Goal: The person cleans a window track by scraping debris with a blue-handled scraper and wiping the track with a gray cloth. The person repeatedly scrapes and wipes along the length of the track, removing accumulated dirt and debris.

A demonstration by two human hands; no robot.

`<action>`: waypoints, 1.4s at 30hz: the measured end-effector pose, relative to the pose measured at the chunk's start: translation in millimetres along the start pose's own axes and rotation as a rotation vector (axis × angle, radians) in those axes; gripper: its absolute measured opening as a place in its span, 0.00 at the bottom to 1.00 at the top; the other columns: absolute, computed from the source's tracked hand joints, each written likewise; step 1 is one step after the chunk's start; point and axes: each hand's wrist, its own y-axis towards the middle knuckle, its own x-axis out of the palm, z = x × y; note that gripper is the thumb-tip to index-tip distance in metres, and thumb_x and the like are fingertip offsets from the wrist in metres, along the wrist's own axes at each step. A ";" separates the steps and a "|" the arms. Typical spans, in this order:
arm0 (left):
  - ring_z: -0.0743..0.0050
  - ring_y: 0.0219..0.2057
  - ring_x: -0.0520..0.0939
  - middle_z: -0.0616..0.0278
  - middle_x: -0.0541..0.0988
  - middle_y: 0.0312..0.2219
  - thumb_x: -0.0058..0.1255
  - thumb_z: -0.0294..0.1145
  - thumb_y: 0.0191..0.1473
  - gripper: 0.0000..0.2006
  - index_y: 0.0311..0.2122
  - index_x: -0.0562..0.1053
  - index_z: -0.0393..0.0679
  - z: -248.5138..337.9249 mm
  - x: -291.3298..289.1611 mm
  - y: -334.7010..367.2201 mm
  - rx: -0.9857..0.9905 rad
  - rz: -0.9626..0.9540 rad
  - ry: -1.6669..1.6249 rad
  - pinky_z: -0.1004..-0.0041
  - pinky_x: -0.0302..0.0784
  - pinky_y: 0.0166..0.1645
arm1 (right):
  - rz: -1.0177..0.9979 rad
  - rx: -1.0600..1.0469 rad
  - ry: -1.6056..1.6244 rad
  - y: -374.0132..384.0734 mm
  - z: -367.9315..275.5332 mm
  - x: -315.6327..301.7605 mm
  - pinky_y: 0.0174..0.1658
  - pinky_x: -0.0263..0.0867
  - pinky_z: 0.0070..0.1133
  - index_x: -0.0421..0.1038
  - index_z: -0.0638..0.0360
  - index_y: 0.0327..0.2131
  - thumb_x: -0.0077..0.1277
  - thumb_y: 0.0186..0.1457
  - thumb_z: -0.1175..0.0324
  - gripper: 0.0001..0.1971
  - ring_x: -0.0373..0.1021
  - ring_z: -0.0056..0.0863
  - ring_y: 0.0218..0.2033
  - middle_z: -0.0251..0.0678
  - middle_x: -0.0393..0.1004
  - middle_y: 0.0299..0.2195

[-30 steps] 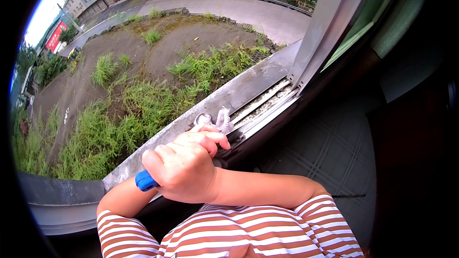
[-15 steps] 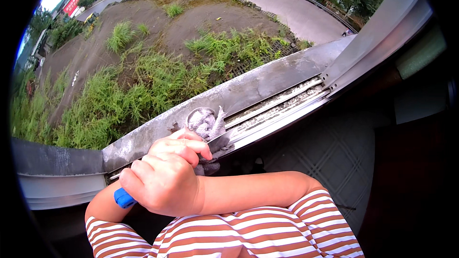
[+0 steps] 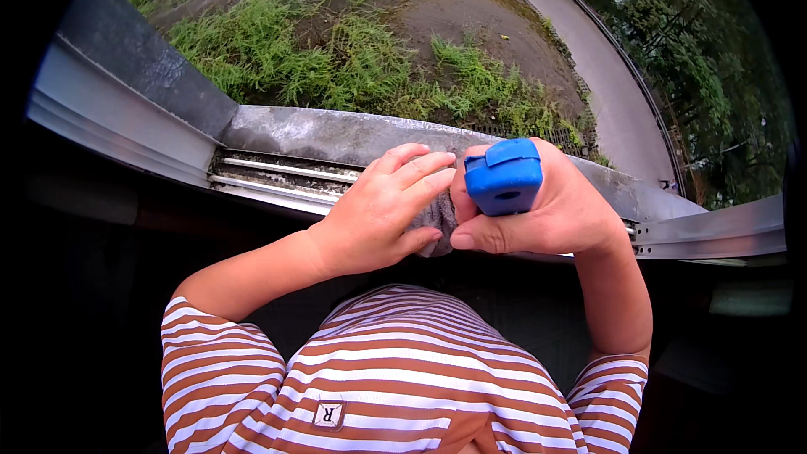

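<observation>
Where the dark room (image 3: pixel 168 252) ends, we find a gray sill (image 3: pixel 336 132), scuffed and stained with pale patches. Along its near side runs the window track (image 3: pixel 269 189), with light rails (image 3: pixel 290 169) and dirty grooves (image 3: pixel 269 175); a metal frame (image 3: pixel 134 113) closes the left end. Our right hand (image 3: pixel 567 210) is clamped around the blue handle (image 3: pixel 503 176), held over the track. Our left hand (image 3: pixel 378 208) has its fingers spread apart beside it; we cannot tell whether it touches the gray cloth (image 3: pixel 436 214), which shows between both hands, partly hidden. Beyond the sill, we see green weeds (image 3: pixel 353 67), bare soil (image 3: pixel 429 18) and a paved road (image 3: pixel 618 92).
</observation>
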 end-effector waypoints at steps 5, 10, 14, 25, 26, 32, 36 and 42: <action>0.51 0.49 0.68 0.54 0.71 0.47 0.54 0.24 0.42 0.20 0.44 0.70 0.40 -7.7 -5.2 -58.0 -0.228 0.419 0.238 0.60 0.62 0.55 | -0.134 -0.153 -0.187 16.4 11.6 13.2 0.25 0.64 0.16 0.73 0.61 0.33 0.60 0.45 0.70 0.11 0.67 0.15 0.20 0.31 0.73 0.20; 0.58 0.43 0.70 0.54 0.72 0.39 0.48 0.22 0.48 0.11 0.40 0.67 0.37 -75.2 -14.9 -139.5 -0.398 0.996 0.509 0.66 0.64 0.51 | 0.075 -0.257 -0.332 20.7 17.3 28.2 0.27 0.64 0.15 0.73 0.63 0.37 0.60 0.47 0.70 0.13 0.68 0.16 0.21 0.33 0.73 0.21; 0.57 0.46 0.68 0.49 0.67 0.45 0.46 0.26 0.52 0.14 0.45 0.63 0.37 -110.8 -10.1 -147.9 -0.215 1.040 0.487 0.64 0.60 0.54 | 0.097 -0.197 -0.372 30.8 14.2 42.0 0.26 0.62 0.14 0.73 0.64 0.36 0.59 0.47 0.71 0.12 0.65 0.13 0.20 0.30 0.72 0.20; 0.54 0.47 0.67 0.43 0.64 0.47 0.41 0.34 0.56 0.16 0.46 0.60 0.36 -139.9 5.8 -141.5 -0.098 1.146 0.259 0.61 0.58 0.55 | 0.239 -0.041 -0.234 106.8 16.2 101.7 0.20 0.54 0.13 0.67 0.61 0.24 0.56 0.50 0.74 0.07 0.59 0.12 0.16 0.25 0.65 0.16; 0.55 0.48 0.67 0.42 0.64 0.48 0.41 0.35 0.56 0.16 0.47 0.59 0.38 -141.3 6.3 -145.6 -0.074 1.150 0.200 0.60 0.58 0.55 | 0.234 -0.058 -0.234 116.4 16.6 109.2 0.19 0.54 0.13 0.66 0.61 0.23 0.55 0.50 0.74 0.08 0.59 0.12 0.15 0.25 0.64 0.16; 0.55 0.51 0.66 0.43 0.64 0.49 0.43 0.37 0.57 0.17 0.47 0.60 0.38 -130.6 -7.3 -156.2 0.016 1.203 -0.220 0.61 0.59 0.55 | 0.165 -0.089 -0.240 186.9 9.8 158.4 0.19 0.53 0.13 0.66 0.60 0.24 0.55 0.51 0.71 0.08 0.58 0.11 0.16 0.24 0.64 0.16; 0.58 0.50 0.65 0.45 0.62 0.49 0.42 0.32 0.57 0.15 0.48 0.60 0.38 -125.6 -5.7 -184.8 -0.094 1.306 -0.228 0.63 0.57 0.56 | 0.135 -0.105 -0.229 218.6 8.3 183.9 0.19 0.53 0.13 0.66 0.59 0.25 0.56 0.51 0.70 0.09 0.58 0.11 0.15 0.24 0.64 0.16; 0.66 0.43 0.68 0.52 0.64 0.46 0.46 0.28 0.54 0.18 0.49 0.60 0.38 -129.0 -5.3 -222.9 -0.333 1.322 -0.179 0.71 0.65 0.47 | 0.166 -0.145 -0.180 239.0 10.0 208.9 0.19 0.52 0.12 0.66 0.59 0.25 0.57 0.50 0.69 0.09 0.58 0.11 0.15 0.23 0.64 0.16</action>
